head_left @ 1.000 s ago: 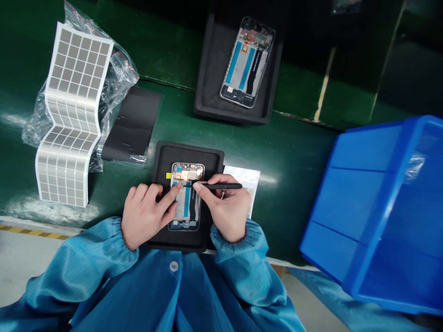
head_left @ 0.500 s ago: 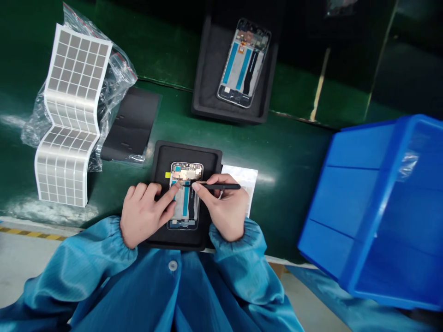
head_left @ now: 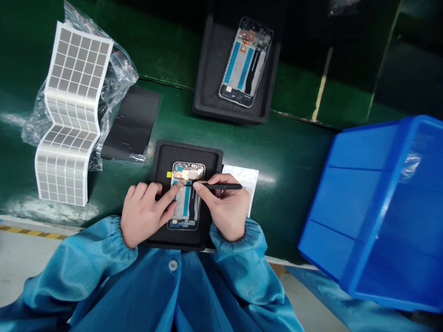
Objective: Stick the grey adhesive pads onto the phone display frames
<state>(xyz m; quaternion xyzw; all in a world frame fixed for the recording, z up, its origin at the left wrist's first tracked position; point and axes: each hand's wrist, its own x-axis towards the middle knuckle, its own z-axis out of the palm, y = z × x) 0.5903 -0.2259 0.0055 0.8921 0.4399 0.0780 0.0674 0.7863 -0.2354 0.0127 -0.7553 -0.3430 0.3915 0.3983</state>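
An opened phone [head_left: 180, 210], its circuit board and battery showing, lies in a black foam tray [head_left: 162, 154] right in front of me. My left hand [head_left: 145, 212] rests at its left side, index finger stretched onto the phone near the top of the battery, the other fingers loosely bent and holding nothing. In my right hand [head_left: 230, 205] are black tweezers [head_left: 224, 186], pinched between thumb and fingers and pointing left. Their tips are at the phone beside my left index fingertip; whether they grip anything is too small to tell. A yellow tab [head_left: 169, 174] sticks out at the phone's upper left.
Another opened phone [head_left: 244, 64] sits in a second black tray [head_left: 211, 103] farther back. On the left, a sheet of grey square stickers [head_left: 78, 64] lies over clear plastic bags [head_left: 122, 69], near black sheets [head_left: 133, 124]. White paper [head_left: 254, 184] and a large blue bin [head_left: 346, 184] are on the right.
The whole view has shifted very slightly. Both hands, the tweezers and the phone keep almost the same positions relative to each other.
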